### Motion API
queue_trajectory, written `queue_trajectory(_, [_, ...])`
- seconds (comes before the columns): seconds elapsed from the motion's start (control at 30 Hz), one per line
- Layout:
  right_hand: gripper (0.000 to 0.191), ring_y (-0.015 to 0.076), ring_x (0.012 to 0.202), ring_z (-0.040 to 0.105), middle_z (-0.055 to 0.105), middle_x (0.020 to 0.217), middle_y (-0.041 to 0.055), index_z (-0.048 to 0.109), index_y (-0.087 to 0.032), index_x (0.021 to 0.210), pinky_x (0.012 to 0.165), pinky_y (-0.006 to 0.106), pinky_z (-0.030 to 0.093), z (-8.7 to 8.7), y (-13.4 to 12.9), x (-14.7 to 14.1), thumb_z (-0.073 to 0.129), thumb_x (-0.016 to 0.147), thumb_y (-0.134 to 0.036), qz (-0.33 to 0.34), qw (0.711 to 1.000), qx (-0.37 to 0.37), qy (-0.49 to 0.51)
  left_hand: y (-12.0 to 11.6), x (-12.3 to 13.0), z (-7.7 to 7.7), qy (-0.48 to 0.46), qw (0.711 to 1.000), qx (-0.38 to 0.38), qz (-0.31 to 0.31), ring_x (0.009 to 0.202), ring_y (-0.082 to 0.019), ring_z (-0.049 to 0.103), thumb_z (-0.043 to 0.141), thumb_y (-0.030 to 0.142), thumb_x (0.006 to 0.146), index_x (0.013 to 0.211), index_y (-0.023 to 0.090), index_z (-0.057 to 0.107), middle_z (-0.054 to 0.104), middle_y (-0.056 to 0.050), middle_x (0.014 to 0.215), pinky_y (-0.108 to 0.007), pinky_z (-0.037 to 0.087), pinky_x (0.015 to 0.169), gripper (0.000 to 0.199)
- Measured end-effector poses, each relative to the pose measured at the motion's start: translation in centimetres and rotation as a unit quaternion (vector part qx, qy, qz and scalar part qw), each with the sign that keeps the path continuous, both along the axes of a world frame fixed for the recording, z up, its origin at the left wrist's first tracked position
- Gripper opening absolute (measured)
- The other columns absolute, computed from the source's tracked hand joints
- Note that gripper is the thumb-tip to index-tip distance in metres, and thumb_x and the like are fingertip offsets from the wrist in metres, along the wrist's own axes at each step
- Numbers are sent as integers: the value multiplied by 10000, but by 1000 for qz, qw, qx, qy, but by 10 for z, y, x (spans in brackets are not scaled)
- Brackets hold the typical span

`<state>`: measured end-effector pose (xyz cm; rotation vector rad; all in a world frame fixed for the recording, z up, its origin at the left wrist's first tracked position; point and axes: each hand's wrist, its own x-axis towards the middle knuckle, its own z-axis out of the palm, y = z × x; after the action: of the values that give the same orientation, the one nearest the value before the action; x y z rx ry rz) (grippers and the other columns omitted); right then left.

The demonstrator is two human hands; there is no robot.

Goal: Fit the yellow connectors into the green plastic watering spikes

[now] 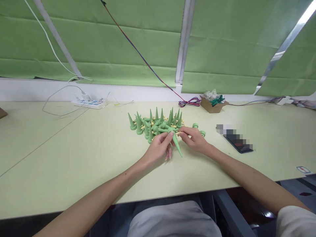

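Observation:
My left hand [161, 144] is closed round the head of a green plastic watering spike [177, 144], whose point tilts down to the right over the table. At the spike's head, my right hand [195, 139] pinches a small yellow valve piece [178, 133] between thumb and fingertips; it seems to meet the spike's side. Just behind my hands lies a cluster of similar green spikes [139, 124], some upright on their caps and others on their sides, with yellow pieces among them. Green round caps [195, 125] lie beyond my right hand.
A phone [237, 141], partly blurred, lies to the right on the pale table [74, 158]. At the back are a small cardboard box [212, 106] with plastic bags, a coiled red-and-blue cable [189, 102] and a white power strip [90, 104] with cords.

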<state>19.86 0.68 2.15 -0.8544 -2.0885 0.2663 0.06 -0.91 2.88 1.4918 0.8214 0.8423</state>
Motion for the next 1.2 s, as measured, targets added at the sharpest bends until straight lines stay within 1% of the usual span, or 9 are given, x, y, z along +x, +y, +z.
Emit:
queue_trajectory(0.2, [425,119,516,355,386,565,-44,369,-221,678,539,260,304,-1,-1,-1,349,1046,-432,-6,1000,-16,-5,-4,1,-4,16,998,51,27,392,-94,505,643,489,883,876,210,474,490,74,588,-218,353,376,326])
queue_trajectory(0.33, [449,118,497,342,381,542,-47,338,-226,672,532,273,291,-2,-2,-3,300,1056,-456,1,999,-50,-4,-5,2,-5,35,994,93,47,412,-93,497,661,410,874,847,217,445,437,92,558,-220,350,413,291])
queue_trajectory(0.57, [489,115,485,335,371,518,-44,340,-226,651,519,283,288,-3,-4,-4,279,1060,-485,7,996,-89,22,-5,1,-5,69,985,145,60,433,-100,496,631,362,892,870,211,494,454,77,559,-228,385,450,205])
queue_trajectory(0.7, [485,108,496,366,406,543,-37,370,-218,657,522,276,304,-3,-4,-5,311,1059,-482,-6,994,-93,62,-6,2,-5,64,983,159,68,457,-69,523,596,367,915,1030,218,541,622,3,872,-214,400,430,196])
queue_trajectory(0.77, [468,108,500,380,407,552,-38,377,-218,671,521,272,312,-4,-4,-5,333,1056,-482,-13,991,-102,88,-6,2,-5,43,985,148,79,453,-55,534,588,406,923,1063,229,524,637,-23,1018,-208,403,410,235])
queue_trajectory(0.8, [459,109,502,385,405,556,-40,379,-220,680,519,270,315,-4,-3,-5,343,1054,-483,-15,989,-108,102,-6,3,-5,32,987,137,83,445,-55,538,575,434,930,1046,227,520,643,-26,1023,-207,408,405,244])
queue_trajectory(0.9, [439,110,508,391,404,568,-41,393,-223,703,513,266,319,-6,-2,-5,369,1044,-499,-18,984,-118,130,-3,3,-5,1,993,89,77,413,-75,542,487,531,963,883,191,537,642,-11,800,-214,420,399,353])
queue_trajectory(1.0, [428,109,514,386,423,575,-38,423,-218,720,511,263,312,-5,-3,-5,387,1038,-501,-14,986,-115,123,-1,4,-4,-23,998,18,51,396,-109,544,421,623,960,728,161,555,562,-6,572,-231,429,393,535])
queue_trajectory(1.2, [419,111,531,382,430,575,-38,465,-205,731,533,261,308,-4,-3,-4,395,1038,-481,18,992,-102,70,1,4,-1,-44,997,-67,-4,430,-129,586,443,696,913,676,110,615,636,-85,672,-249,454,392,655])
